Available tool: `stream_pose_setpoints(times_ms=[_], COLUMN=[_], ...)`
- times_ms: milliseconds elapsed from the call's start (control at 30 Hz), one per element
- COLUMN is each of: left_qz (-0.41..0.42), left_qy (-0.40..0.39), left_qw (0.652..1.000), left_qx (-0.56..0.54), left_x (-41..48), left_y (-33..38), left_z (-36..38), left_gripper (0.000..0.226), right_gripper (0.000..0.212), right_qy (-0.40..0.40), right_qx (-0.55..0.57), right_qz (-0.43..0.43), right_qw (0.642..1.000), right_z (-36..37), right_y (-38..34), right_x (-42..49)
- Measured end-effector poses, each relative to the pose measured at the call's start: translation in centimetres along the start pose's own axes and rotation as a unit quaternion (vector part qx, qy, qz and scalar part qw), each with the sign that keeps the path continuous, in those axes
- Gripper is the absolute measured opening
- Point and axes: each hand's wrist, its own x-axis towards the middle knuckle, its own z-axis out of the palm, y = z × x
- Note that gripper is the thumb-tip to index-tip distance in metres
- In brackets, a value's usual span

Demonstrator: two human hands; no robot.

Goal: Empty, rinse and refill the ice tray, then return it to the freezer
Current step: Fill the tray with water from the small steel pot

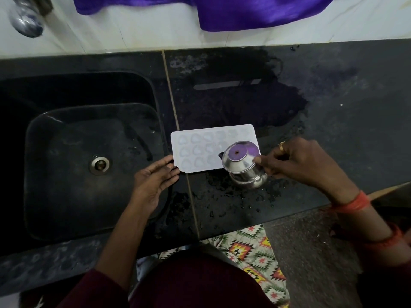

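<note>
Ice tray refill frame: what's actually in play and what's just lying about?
In play: ice tray, flat on the countertop; steel pot tilted over its right end; right hand gripping the pot; left hand touching the tray's left edge.
Lying about: sink, tap, purple cloth.

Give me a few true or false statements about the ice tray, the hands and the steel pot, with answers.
1. The ice tray lies in the sink. False: it lies on the counter, right of the sink.
2. The right hand holds a steel pot tilted over the tray. True.
3. The left hand holds the pot. False: its fingers touch the tray's left edge.
4. The counter is wet around the tray. True.
</note>
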Motion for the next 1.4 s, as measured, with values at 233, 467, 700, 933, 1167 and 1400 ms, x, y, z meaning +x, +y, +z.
stream_pose_setpoints(times_ms=[233,467,700,933,1167,1400], left_qz=[0.002,0.000,-0.002,-0.002,0.001,0.001], left_qy=[0.003,-0.001,-0.002,0.001,0.001,0.001], left_qw=[1.000,1.000,1.000,1.000,1.000,1.000], left_qx=[0.000,-0.004,-0.003,0.000,-0.002,-0.001], left_x=[0.01,0.01,0.04,-0.14,-0.22,-0.26], left_y=[-0.03,-0.01,0.00,0.12,0.11,0.18], left_z=[-0.02,0.00,0.07,0.12,0.15,0.15], left_gripper=[0.025,0.025,0.026,0.025,0.026,0.027], right_gripper=[0.034,0.034,0.033,0.032,0.031,0.034], right_qy=[-0.001,0.004,0.003,0.004,0.002,0.014], right_qx=[-0.001,0.001,-0.007,-0.007,0.066,0.074], right_qz=[-0.001,0.001,0.005,0.008,0.008,0.010], right_qw=[1.000,1.000,1.000,1.000,0.998,0.997], right_z=[-0.09,-0.18,-0.28,-0.49,-0.84,-0.93], right_y=[0.11,0.19,0.24,-0.04,-0.01,-0.06], right_x=[0.09,-0.02,-0.04,-0.10,-0.32,0.20])
